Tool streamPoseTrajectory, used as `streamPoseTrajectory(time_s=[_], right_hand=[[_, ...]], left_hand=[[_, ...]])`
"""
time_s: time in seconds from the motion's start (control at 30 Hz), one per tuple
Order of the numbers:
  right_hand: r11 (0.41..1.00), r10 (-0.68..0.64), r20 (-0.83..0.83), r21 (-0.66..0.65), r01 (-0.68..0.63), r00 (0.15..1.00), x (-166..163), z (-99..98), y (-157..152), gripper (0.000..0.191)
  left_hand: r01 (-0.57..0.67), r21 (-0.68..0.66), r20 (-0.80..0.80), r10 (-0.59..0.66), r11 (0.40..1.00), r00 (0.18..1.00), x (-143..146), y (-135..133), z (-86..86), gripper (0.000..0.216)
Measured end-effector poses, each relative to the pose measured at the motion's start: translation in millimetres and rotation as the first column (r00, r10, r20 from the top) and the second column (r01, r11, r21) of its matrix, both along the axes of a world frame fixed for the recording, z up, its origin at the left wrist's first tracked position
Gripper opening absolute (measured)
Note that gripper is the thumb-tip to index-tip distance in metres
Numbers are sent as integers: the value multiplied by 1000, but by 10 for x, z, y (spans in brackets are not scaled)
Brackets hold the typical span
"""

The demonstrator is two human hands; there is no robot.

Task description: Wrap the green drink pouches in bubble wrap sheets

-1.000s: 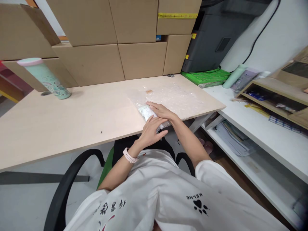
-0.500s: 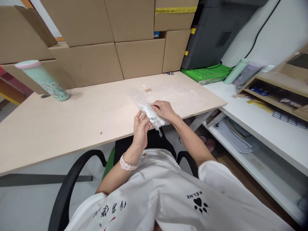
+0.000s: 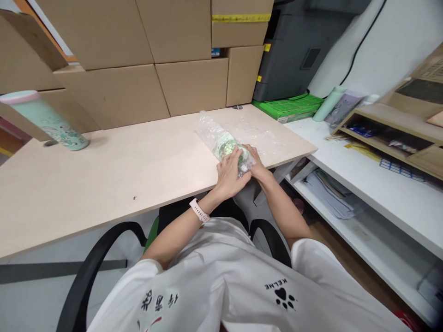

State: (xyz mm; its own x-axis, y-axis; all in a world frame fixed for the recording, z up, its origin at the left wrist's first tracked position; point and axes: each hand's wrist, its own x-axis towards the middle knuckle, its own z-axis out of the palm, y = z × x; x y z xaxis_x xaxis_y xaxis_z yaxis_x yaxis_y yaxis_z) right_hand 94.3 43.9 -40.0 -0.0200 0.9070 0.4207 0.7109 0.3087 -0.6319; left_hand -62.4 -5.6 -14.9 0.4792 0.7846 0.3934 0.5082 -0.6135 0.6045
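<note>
A green-and-white item in clear bubble wrap point(image 3: 225, 144) lies slanted on the table near its front edge. The loose end of the wrap stretches away to the upper left. My left hand point(image 3: 231, 173) rests across the near part of the bundle, fingers curved over its top and thumb apart at the near end. On the right side, my right hand point(image 3: 256, 162) grips the bundle; the wrap and the left hand partly hide its fingers. More clear bubble wrap point(image 3: 263, 138) is spread flat on the table just beyond the right hand.
A mint tumbler with a pink rim point(image 3: 48, 121) stands at the left of the table point(image 3: 104, 170). Cardboard boxes point(image 3: 194, 85) line the back. A green flat box point(image 3: 289, 108) and a dark grey case point(image 3: 294, 55) are behind right. White shelving point(image 3: 363, 159) adjoins on the right.
The bundle has turned, showing a green, shiny side, and its wrap end now points up and away. My left hand has moved right and onto it; my right hand has shifted to its right side.
</note>
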Motion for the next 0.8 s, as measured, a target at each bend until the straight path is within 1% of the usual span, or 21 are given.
streamPoseTrajectory(time_s=[0.03, 0.07, 0.13, 0.2, 0.3, 0.43, 0.47, 0.5, 0.53, 0.6, 0.63, 0.67, 0.7, 0.73, 0.8], right_hand=[[1000, -31, 73, 10, 30, 997, 61, -36, 4, 35], [1000, -24, 143, 6, 23, 989, 124, -67, -2, 40], [997, 68, 253, -39, -60, 965, 238, -105, -39, 52], [987, 153, 303, -94, -130, 941, 318, -106, -99, 61], [976, 214, 286, -112, -189, 934, 366, -33, -205, 62], [929, 369, 182, -100, -357, 911, 449, 137, -420, 52], [921, 388, 152, -110, -374, 909, 489, 179, -500, 47], [924, 377, 126, -121, -363, 918, 533, 220, -590, 42], [940, 330, 105, -126, -317, 938, 574, 258, -685, 38], [989, 132, 90, -75, -125, 987, 615, 321, -865, 35], [999, 41, 96, -28, -38, 995, 605, 344, -938, 38], [1000, -10, 108, 18, 8, 994, 572, 357, -993, 44], [999, -6, 130, 49, 0, 991, 518, 358, -1025, 52], [997, 45, 155, 53, -54, 987, 450, 348, -1037, 60], [980, 194, 178, 1, -198, 965, 299, 292, -1006, 74]], left_hand=[[-2, 46, -75, 6, 999, 997, 40, 4, -22, 74], [0, 98, -139, 14, 995, 990, 74, 2, -44, 74], [9, 199, -231, 37, 980, 972, 115, -7, -80, 73], [36, 248, -289, 38, 968, 957, 122, -9, -99, 71], [87, 255, -346, 7, 963, 938, 93, 13, -95, 69], [112, 264, -389, -1, 958, 921, 76, 41, -82, 66], [116, 267, -397, 0, 957, 918, 87, 38, -84, 65], [118, 268, -406, 1, 956, 914, 105, 31, -87, 64], [117, 269, -412, 4, 956, 911, 128, 20, -92, 64], [103, 269, -413, 18, 958, 911, 178, -2, -101, 63], [91, 267, -406, 27, 959, 913, 197, -10, -103, 63], [83, 264, -396, 29, 961, 918, 206, -10, -103, 64], [82, 254, -381, 22, 964, 924, 201, -3, -100, 65], [92, 236, -365, 0, 967, 931, 180, 13, -95, 66], [162, 159, -323, -104, 974, 941, 90, 69, -81, 66]])
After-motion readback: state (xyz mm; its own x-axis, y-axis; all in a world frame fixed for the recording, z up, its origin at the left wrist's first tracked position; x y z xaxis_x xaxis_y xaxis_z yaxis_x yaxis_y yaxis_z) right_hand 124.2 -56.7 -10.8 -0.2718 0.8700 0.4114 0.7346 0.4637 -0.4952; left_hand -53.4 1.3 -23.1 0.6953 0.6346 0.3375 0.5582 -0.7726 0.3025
